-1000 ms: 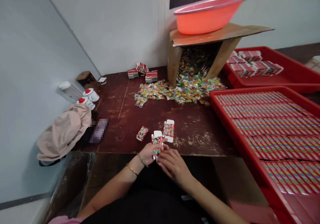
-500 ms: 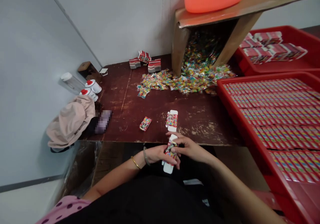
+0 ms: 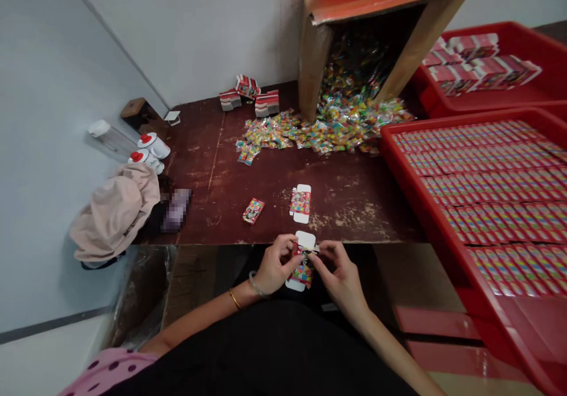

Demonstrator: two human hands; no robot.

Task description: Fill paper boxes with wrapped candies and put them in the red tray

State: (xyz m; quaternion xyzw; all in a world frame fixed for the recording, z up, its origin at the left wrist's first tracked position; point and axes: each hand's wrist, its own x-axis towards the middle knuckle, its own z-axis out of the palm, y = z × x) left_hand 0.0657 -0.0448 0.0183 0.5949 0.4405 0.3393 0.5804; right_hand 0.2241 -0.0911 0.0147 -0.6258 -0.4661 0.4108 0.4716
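Between my two hands, just off the table's front edge, is a small printed candy box (image 3: 303,274) with its white end flaps standing out. My left hand (image 3: 280,261) grips its left side, thumb on the printed face. On the right side, my right hand (image 3: 340,271) pinches it near the upper flap, thumb on the face too. The fingertips partly cover the print. On the table beyond lies another box (image 3: 301,203) with white flaps out at both ends. To its left rests a closed box (image 3: 253,211).
Wrapped candies (image 3: 328,127) spill from a cardboard box (image 3: 311,59). Several flat boxes are stacked (image 3: 267,104) at the back. Filled boxes line a red tray (image 3: 392,163) on the right; another red tray (image 3: 432,108) stands behind. A cloth (image 3: 117,210) and mugs (image 3: 153,146) are at left.
My left hand has shifted up along the box to its left side. My right hand has moved from across its top to its right side. The view has tilted slightly.
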